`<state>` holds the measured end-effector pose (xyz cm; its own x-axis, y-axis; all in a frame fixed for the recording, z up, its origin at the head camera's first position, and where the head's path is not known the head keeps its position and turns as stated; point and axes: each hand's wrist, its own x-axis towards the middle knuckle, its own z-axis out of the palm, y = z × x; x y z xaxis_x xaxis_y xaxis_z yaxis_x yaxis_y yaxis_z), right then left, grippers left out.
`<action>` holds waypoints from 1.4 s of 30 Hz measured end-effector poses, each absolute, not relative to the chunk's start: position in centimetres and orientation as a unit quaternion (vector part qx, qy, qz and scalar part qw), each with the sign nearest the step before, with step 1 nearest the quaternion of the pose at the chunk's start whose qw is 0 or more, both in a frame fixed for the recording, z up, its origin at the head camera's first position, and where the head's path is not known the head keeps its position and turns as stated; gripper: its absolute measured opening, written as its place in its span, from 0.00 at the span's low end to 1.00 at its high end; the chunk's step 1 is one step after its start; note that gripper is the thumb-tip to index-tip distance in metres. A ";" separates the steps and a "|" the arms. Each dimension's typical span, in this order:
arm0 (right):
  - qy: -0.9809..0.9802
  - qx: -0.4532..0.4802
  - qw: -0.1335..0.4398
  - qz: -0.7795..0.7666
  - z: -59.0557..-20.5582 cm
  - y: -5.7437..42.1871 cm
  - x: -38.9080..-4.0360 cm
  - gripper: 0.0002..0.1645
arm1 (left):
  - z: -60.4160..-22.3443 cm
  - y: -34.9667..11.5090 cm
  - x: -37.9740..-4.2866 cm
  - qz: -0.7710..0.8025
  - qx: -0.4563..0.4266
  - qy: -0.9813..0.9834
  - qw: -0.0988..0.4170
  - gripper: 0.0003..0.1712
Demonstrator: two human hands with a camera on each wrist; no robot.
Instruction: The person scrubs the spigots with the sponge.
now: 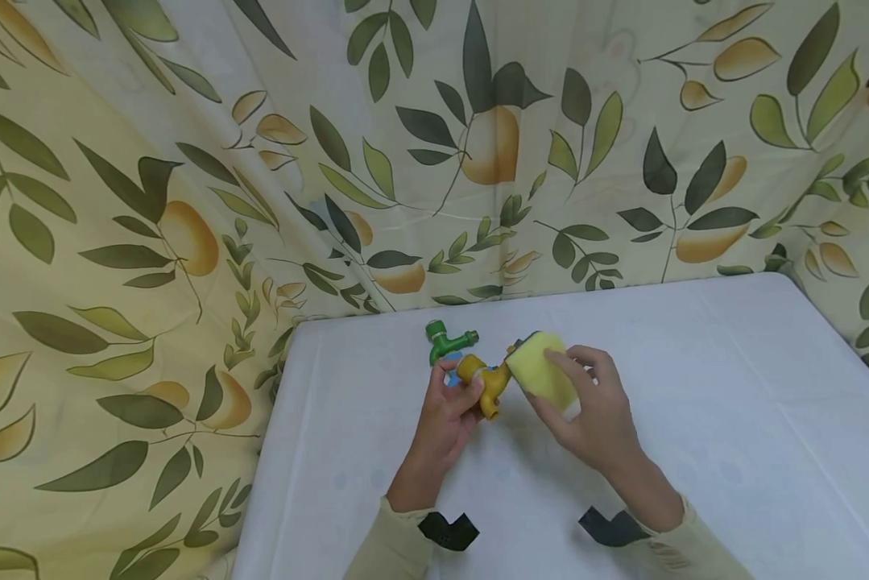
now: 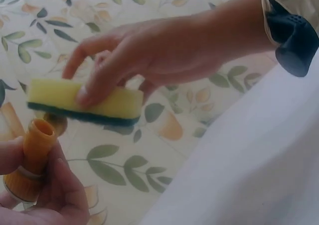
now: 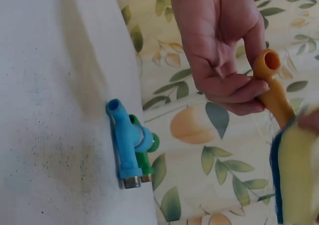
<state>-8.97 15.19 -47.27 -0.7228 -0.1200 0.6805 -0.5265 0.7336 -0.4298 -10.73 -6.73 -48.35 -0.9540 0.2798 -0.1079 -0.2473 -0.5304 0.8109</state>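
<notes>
Left hand (image 1: 448, 419) grips a yellow tap (image 1: 494, 383), right hand (image 1: 599, 407) pinches a sponge (image 1: 541, 372) at its end; blue tap (image 3: 127, 141) and green tap (image 1: 445, 345) lie beyond.

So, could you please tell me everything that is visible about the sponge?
The sponge is a rectangular block, apparently foam: thick yellow layer, thin dark blue-green layer on one face. The right hand grips it, tilted, above the white table. Its dark face is turned to the yellow tap; contact there looks likely, not certain.
</notes>
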 end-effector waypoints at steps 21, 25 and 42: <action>-0.904 0.150 0.262 0.303 -46.2 15.6 -9.0 0.38 | -48.8 -7.0 -10.1 0.663 0.162 0.730 -0.041 0.34; -0.910 0.149 0.252 0.295 -46.2 15.4 -8.9 0.37 | -48.9 -6.6 -10.0 0.640 0.193 0.739 -0.084 0.27; -0.890 0.179 0.244 0.340 -44.4 14.5 -8.1 0.37 | -48.6 -6.3 -9.7 0.475 0.240 0.827 -0.184 0.23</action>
